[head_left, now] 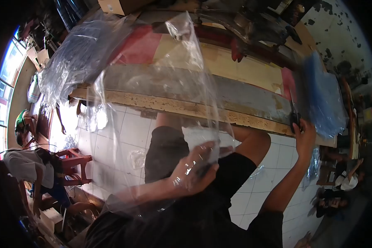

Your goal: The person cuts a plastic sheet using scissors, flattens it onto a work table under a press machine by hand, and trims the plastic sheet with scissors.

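A large clear plastic sheet hangs from the workbench down over the person's lap. Behind or inside this film is my left hand, its fingers curled together against the plastic; what they grip is blurred. At the right end of the bench, my right hand is closed on black-handled scissors, whose blade points up and away across the bench. Close to it lies a stack of bluish plastic. A bigger pile of clear plastic lies at the bench's left end.
Dark machinery stands behind the bench's wooden front edge. At the left, a person in a white shirt is near a red stool; another wears green. More people are at the far right. White tiles cover the floor.
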Tool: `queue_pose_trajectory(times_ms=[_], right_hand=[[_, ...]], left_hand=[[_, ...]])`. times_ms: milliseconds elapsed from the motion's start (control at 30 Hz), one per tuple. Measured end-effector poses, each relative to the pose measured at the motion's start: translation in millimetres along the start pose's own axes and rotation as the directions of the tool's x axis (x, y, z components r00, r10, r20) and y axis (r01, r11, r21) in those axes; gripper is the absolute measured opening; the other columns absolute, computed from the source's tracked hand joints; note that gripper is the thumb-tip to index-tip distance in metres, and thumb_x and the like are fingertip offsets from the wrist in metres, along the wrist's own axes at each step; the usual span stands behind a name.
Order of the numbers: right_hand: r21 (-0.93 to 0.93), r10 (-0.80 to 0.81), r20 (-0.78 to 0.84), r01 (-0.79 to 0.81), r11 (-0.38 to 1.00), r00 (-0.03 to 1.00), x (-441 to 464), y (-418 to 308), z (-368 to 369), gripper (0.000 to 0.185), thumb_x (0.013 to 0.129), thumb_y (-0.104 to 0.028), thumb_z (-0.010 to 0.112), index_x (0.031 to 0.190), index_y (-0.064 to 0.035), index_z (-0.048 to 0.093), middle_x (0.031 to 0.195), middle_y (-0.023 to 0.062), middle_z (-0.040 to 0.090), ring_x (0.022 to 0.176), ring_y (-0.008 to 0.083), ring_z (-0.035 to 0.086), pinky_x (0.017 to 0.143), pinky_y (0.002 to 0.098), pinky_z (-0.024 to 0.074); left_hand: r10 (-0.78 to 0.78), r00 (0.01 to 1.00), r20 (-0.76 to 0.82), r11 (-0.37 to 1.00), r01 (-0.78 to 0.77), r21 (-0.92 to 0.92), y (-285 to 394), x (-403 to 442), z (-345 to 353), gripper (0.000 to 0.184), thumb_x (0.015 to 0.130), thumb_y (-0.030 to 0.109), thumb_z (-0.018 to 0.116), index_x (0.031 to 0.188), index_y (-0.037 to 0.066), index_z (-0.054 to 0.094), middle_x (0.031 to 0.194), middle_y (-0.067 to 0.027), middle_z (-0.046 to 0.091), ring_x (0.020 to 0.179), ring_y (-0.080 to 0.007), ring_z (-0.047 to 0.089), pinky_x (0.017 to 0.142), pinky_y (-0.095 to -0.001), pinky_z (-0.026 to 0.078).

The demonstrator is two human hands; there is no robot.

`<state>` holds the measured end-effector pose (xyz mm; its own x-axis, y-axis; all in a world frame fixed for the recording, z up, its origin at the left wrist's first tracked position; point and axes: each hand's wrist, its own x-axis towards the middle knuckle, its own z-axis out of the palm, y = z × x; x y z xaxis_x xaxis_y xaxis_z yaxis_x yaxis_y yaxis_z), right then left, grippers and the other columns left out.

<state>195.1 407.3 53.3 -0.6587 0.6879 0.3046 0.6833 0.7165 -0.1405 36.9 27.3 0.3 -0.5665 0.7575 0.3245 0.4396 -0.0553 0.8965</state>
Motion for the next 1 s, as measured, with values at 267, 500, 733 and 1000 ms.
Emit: queue_pose_trajectory(times_ms=[267, 500, 733, 1000], right_hand=[[0.271, 0.048, 0.228, -0.111, 0.956, 0.972, -19, -27, -39, 0.024, 0.096, -0.011, 0.071, 0.116, 0.0024, 0.07, 0.099, 0.0123, 0.072, 0.082, 0.0234, 0.066, 0.075, 0.0359, 0.0511], [0.807, -0.3, 0.557, -0.59, -0.024, 0.775, -139, -88, 16, 0.031, 0.094, 0.002, 0.065, 0.126, 0.0011, 0.062, 0.124, 0.0181, 0.069, 0.103, 0.025, 0.073, 0.083, 0.0327, 0.0578], [0.754, -0.504, 0.535, -0.653, -0.078, 0.678, -165, -139, 49, 0.038, 0.091, -0.003, 0.075, 0.126, 0.0001, 0.063, 0.111, 0.0096, 0.068, 0.098, 0.0201, 0.071, 0.082, 0.0309, 0.0556], [0.748, -0.585, 0.377, -0.609, -0.265, 0.718, -171, -141, 72, 0.083, 0.08, -0.056, 0.089, 0.133, -0.0017, 0.057, 0.114, 0.01, 0.065, 0.11, 0.0221, 0.066, 0.089, 0.0353, 0.0521]], left_hand=[[-0.36, 0.922, -0.143, 0.67, 0.148, -0.727, 7, 2, 7, 0.067, 0.107, 0.008, 0.052, 0.162, 0.002, 0.014, 0.152, -0.0264, 0.05, 0.135, -0.0371, 0.058, 0.108, -0.0455, 0.049], [-0.374, 0.902, -0.213, 0.605, 0.064, -0.794, 6, -12, 7, 0.059, 0.106, 0.01, 0.054, 0.156, -0.001, 0.024, 0.15, -0.0293, 0.051, 0.137, -0.0403, 0.056, 0.11, -0.0482, 0.047], [0.18, 0.984, 0.01, 0.975, -0.177, -0.133, 32, 30, -38, 0.04, 0.097, -0.006, 0.057, 0.135, -0.001, 0.048, 0.149, -0.0296, 0.054, 0.126, -0.0402, 0.064, 0.104, -0.0425, 0.051], [-0.135, 0.99, -0.051, 0.765, 0.071, -0.64, 3, 14, -11, 0.065, 0.105, 0.001, 0.056, 0.162, 0.002, 0.024, 0.149, -0.0282, 0.053, 0.133, -0.0339, 0.058, 0.105, -0.0442, 0.051]])
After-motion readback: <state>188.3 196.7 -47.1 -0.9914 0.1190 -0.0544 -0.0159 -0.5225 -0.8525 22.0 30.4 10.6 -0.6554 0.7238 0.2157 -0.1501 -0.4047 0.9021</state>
